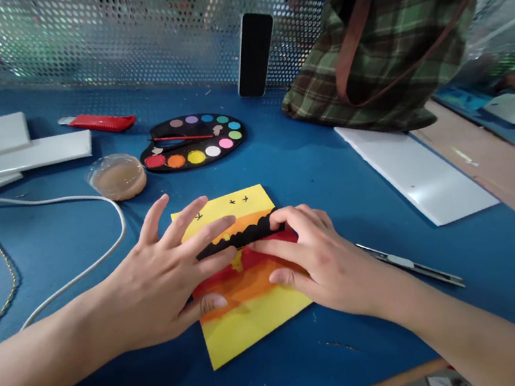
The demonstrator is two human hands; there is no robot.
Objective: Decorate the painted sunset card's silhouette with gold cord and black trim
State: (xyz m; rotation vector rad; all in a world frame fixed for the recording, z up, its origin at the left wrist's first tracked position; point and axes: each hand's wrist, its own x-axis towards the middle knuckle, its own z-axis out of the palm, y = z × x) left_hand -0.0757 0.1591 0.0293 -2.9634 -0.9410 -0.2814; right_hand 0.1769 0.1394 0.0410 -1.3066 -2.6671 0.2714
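A painted sheet (256,312) in bands of yellow, orange and red lies on the blue table, with small black bird marks near its top. Across its middle runs a black scalloped paper strip (249,233). My left hand (177,269) spreads open over the sheet's left side, fingertips at the strip's left part. Opposite it, my right hand (312,252) rests on the sheet's right edge; its bent fingers touch the strip's right end, and the thumb is apart from them. A small yellow shape (237,262) shows just below the strip. The strip's ends are partly hidden by my fingers.
Behind the sheet are a paint palette (196,123) with a brush, a cup of murky water (118,178), a red cutter (101,121) and a propped phone (256,54). A metal cutter (413,265) lies right, near a white board (419,172) and plaid bag (391,50). A white cable (69,198) curves left.
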